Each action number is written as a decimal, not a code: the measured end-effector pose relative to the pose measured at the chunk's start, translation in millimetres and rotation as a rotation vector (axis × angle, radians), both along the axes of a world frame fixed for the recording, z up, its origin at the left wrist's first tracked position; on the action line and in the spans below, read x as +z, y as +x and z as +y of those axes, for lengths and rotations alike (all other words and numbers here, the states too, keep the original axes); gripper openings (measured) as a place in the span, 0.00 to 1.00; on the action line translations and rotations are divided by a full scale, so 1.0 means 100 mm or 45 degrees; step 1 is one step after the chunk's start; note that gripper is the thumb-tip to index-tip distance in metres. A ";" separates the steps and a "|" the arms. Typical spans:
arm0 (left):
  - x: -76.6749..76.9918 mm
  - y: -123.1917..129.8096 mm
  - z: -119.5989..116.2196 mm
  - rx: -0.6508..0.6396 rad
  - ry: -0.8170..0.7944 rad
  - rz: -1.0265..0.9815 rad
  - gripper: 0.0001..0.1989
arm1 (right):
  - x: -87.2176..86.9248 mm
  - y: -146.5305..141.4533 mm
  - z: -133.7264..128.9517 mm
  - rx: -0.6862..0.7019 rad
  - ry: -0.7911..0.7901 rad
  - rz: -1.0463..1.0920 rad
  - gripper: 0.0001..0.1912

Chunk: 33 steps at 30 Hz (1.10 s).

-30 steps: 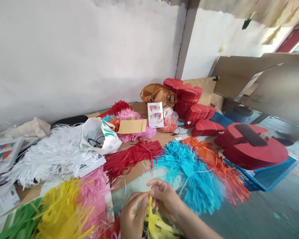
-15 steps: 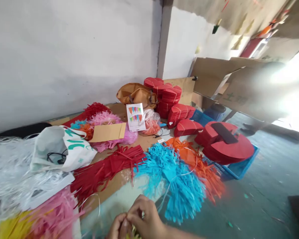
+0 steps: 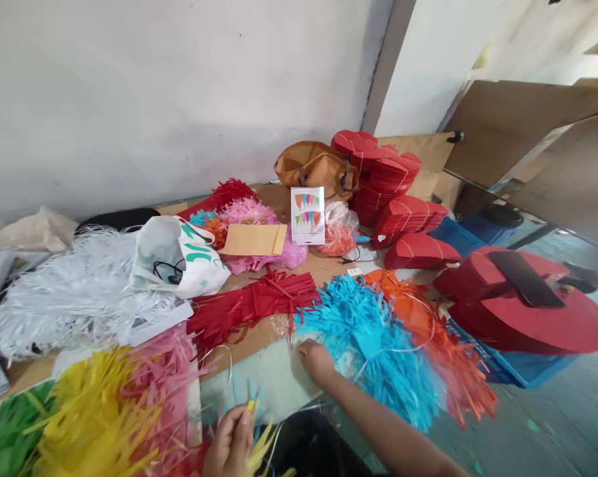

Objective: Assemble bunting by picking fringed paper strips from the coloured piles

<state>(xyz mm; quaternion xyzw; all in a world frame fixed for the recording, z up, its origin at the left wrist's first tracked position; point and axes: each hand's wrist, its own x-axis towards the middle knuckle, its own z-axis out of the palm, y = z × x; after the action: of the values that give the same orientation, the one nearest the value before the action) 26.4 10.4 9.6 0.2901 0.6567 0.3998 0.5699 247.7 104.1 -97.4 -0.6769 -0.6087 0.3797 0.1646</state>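
My left hand (image 3: pixel 229 442) is closed at the bottom middle, pinching a yellow paper tassel (image 3: pixel 259 452). Its small yellow tip sticks up above the thumb, and its strips hang down beside the fingers. My right hand (image 3: pixel 315 363) is over the right part of a pale board (image 3: pixel 264 377), its fingers curled together; whether anything is in them I cannot make out. Just beyond it lie a red paper tassel bundle (image 3: pixel 259 301) and, to the right, blue tassels (image 3: pixel 378 344). A white cord (image 3: pixel 275 440) hangs near my left hand.
Orange tassels (image 3: pixel 443 351) lie right of the blue. Yellow (image 3: pixel 95 411), pink (image 3: pixel 164 371), green (image 3: pixel 15 430) and white strips (image 3: pixel 80 291) spread leftward. Behind stand a white bag (image 3: pixel 202 265), a brown bag (image 3: pixel 313 169) and red paper stacks (image 3: pixel 408 222). A blue crate (image 3: pixel 532 368) stands right.
My hands were together at the bottom; now they are apart. My right hand has reached forward to the board, while the left keeps the yellow tassel. The view has turned left.
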 end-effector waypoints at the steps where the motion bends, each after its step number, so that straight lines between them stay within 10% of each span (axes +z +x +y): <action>1: -0.02 0.01 0.00 0.027 -0.020 -0.035 0.30 | -0.03 -0.10 0.03 0.022 -0.006 -0.042 0.12; 7: -0.01 0.06 -0.07 -0.084 0.040 -0.090 0.30 | 0.00 -0.33 0.13 0.022 0.002 -0.109 0.12; 13: 0.04 -0.05 -0.10 -0.221 0.215 0.120 0.27 | 0.48 -0.37 -0.25 0.022 0.168 0.165 0.09; 20: 0.18 -0.12 -0.10 -0.268 0.476 0.363 0.20 | 1.11 -0.72 -0.85 -0.263 -0.017 1.397 0.20; 33: 0.60 -0.12 -0.17 -0.464 0.912 0.685 0.14 | 1.48 -0.73 -1.14 -0.204 0.375 1.082 0.10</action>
<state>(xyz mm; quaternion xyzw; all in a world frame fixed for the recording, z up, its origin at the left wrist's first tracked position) 14.9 -6.5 70.0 0.6716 0.5403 0.4052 0.3048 174.6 -9.9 50.4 -0.4756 -0.4803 0.5192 0.5230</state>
